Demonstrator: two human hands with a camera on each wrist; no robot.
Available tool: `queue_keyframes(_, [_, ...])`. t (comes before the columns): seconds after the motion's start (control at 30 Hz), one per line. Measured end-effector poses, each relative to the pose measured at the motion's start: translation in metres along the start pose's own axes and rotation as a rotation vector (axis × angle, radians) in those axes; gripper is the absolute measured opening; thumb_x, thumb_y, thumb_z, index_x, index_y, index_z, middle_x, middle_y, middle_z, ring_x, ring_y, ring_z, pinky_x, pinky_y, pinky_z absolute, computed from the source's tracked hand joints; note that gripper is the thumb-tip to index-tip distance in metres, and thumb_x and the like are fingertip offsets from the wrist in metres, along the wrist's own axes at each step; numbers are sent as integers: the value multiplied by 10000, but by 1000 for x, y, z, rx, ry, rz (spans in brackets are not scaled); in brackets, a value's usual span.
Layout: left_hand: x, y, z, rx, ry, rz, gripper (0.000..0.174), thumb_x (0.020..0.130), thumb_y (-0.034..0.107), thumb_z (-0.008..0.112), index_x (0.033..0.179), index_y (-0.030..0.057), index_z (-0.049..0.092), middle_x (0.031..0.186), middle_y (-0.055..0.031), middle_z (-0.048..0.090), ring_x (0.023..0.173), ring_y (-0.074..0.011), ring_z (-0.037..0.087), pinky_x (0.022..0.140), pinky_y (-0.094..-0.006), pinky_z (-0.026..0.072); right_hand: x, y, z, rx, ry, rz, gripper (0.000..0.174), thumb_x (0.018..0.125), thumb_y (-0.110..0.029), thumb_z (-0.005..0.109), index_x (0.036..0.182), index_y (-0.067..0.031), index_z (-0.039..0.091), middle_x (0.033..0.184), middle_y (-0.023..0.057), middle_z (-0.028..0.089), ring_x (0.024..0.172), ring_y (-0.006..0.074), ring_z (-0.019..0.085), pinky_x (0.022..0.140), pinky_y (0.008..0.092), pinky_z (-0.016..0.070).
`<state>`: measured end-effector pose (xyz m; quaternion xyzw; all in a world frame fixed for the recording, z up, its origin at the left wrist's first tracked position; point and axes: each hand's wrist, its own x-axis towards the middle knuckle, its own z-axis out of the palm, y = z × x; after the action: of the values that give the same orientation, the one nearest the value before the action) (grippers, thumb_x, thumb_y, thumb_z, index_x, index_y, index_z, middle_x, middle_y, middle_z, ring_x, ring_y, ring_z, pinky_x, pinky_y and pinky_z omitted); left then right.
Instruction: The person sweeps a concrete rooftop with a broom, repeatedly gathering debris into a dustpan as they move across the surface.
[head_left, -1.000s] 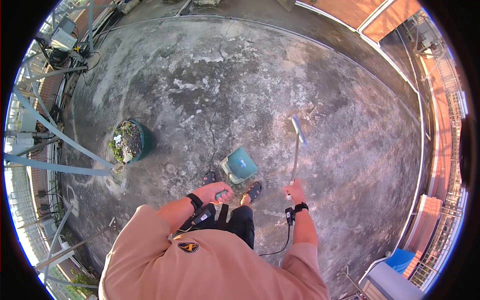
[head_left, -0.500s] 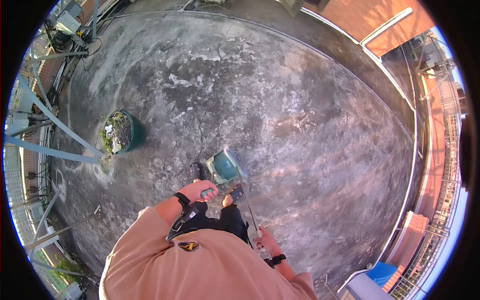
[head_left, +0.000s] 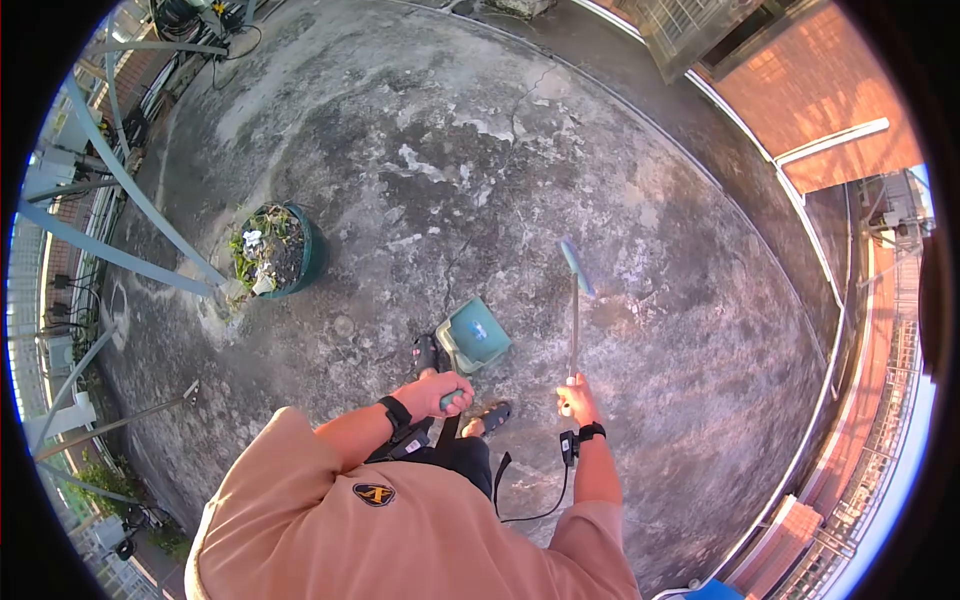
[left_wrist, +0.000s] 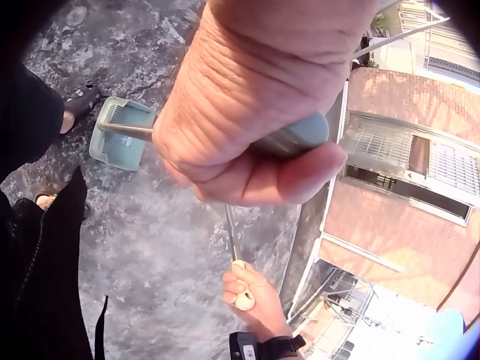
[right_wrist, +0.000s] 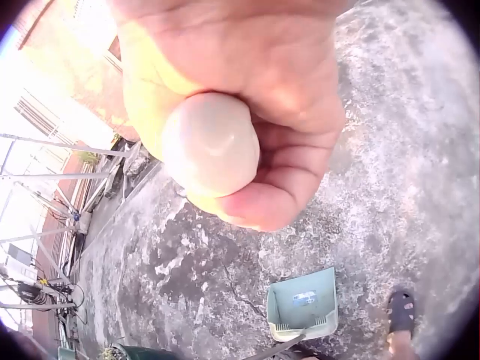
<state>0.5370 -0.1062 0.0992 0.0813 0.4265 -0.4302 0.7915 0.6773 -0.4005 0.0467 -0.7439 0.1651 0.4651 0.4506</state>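
My left hand (head_left: 438,396) grips the grey-green handle end (left_wrist: 294,137) of a long-handled dustpan (head_left: 478,335). The pale green pan lies on the concrete by my feet, its mouth facing away from me. In my right hand (head_left: 580,400) is a broom (head_left: 574,330), the fingers curled round the rounded cream end of its handle (right_wrist: 212,145). The blue-white broom head (head_left: 576,266) is ahead and to the right of the dustpan, apart from it. Most of the broom is hidden behind the hand in the right wrist view.
A dark green pot (head_left: 312,252) with soil and plants stands ahead on the left. Metal struts (head_left: 130,262) slope down beyond it. Sandalled feet (head_left: 488,419) are close beside the pan. A low kerb (head_left: 690,165) and brick wall (head_left: 835,90) border the far right side.
The broom swung in close to the dustpan half a second ago, and now reaches forward and right again. The left hand still holds the dustpan handle; the head view has turned slightly.
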Motion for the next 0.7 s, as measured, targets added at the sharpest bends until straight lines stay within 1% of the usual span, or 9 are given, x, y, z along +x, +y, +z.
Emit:
queue_keyframes(0.07, [5, 10, -9, 37, -5, 7, 135, 791, 68, 466, 669, 56, 410, 531, -2, 393, 387, -79, 372, 314, -210, 267, 16, 13, 27, -117, -29, 37, 317, 696, -12, 531, 914, -44, 303, 611, 93, 472, 485, 189, 547, 384, 316, 440])
queue_keyframes(0.13, [11, 15, -17, 124, 7, 17, 137, 792, 77, 472, 666, 46, 425, 513, -3, 398, 385, -81, 372, 315, -221, 276, 10, 56, 53, -147, -148, -175, 351, 702, -17, 523, 958, -25, 284, 602, 107, 487, 492, 200, 558, 408, 319, 444])
queue_keyframes(0.2, [8, 24, -17, 105, -9, 30, 142, 789, 77, 472, 659, 40, 432, 509, -9, 408, 383, -85, 375, 314, -222, 278, -33, 63, 90, -470, -79, 40, 450, 707, -29, 527, 1052, 5, 241, 635, 138, 517, 496, 213, 564, 436, 319, 450])
queue_keyframes(0.3, [-3, 36, -13, 106, -8, 27, 154, 798, 49, 463, 654, 45, 410, 561, -12, 408, 391, -71, 371, 312, -198, 273, -82, 113, 101, -470, -315, 230, 717, 703, -28, 531, 1254, 58, 80, 757, 205, 548, 572, 245, 590, 481, 353, 472])
queue_keyframes(0.33, [0, 38, -18, 123, -37, 19, 140, 799, 50, 464, 668, 45, 413, 566, -7, 410, 397, -67, 376, 315, -192, 277, -114, 89, 105, -488, -335, 250, 689, 715, -36, 528, 1268, 67, 131, 803, 197, 559, 668, 252, 603, 559, 345, 482])
queue_keyframes(0.37, [2, 40, -20, 142, -65, 12, 126, 799, 51, 465, 682, 46, 417, 571, -1, 412, 404, -63, 380, 318, -186, 281, -128, 117, 98, -473, -232, 67, 640, 689, -60, 591, 1215, 76, 253, 716, 136, 557, 553, 214, 568, 478, 320, 443])
queue_keyframes(0.5, [-4, 44, -17, 218, 5, 63, 132, 779, 61, 482, 654, 62, 441, 519, 11, 415, 397, -61, 391, 318, -197, 280, -161, 107, 77, -67, -135, 180, 557, 683, -44, 615, 1191, 14, 394, 705, 75, 557, 465, 146, 496, 440, 264, 386])
queue_keyframes(0.6, [-3, 42, -15, 161, -6, 57, 115, 789, 65, 485, 680, 68, 448, 522, 25, 415, 398, -56, 390, 317, -187, 270, -176, 55, 72, 149, -29, 232, 525, 697, -28, 595, 1187, -8, 408, 659, 70, 532, 449, 137, 483, 419, 276, 398])
queue_keyframes(0.7, [-19, 41, 7, 136, -26, 46, 126, 795, 57, 479, 681, 71, 429, 528, 29, 412, 394, -49, 384, 315, -181, 260, -152, 59, 39, 275, -93, 214, 515, 721, -13, 548, 1207, -25, 378, 670, 57, 531, 519, 144, 515, 462, 306, 447])
